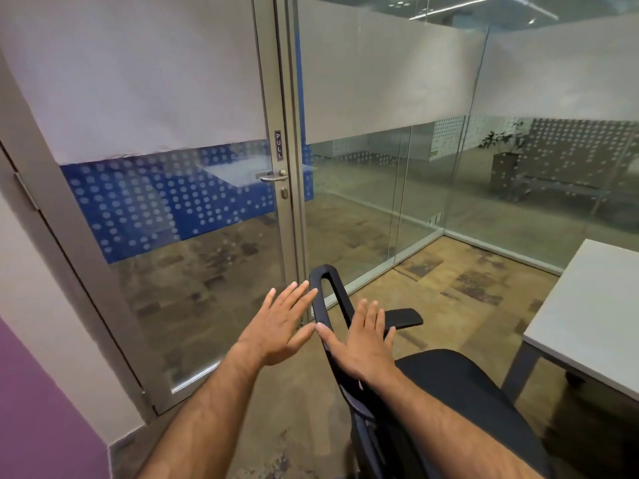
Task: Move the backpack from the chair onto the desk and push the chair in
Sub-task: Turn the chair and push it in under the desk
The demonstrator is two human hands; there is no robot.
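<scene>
A black office chair point(460, 392) stands in the lower middle, its seat bare and turned toward the white desk point(594, 316) at the right edge. The chair's backrest frame rises as a black loop up the centre, and one armrest juts out to the right. My left hand point(276, 326) hovers flat with fingers spread, just left of the backrest frame. My right hand point(363, 340) is also flat and spread, over the backrest's top edge; contact is unclear. No backpack is in view. Neither hand holds anything.
A glass door point(193, 202) with a metal handle point(273, 176) and a PULL label stands straight ahead. Glass partitions point(397, 167) enclose the room to the right. A purple wall point(38, 409) lies at the lower left. Brown carpet floor separates chair and desk.
</scene>
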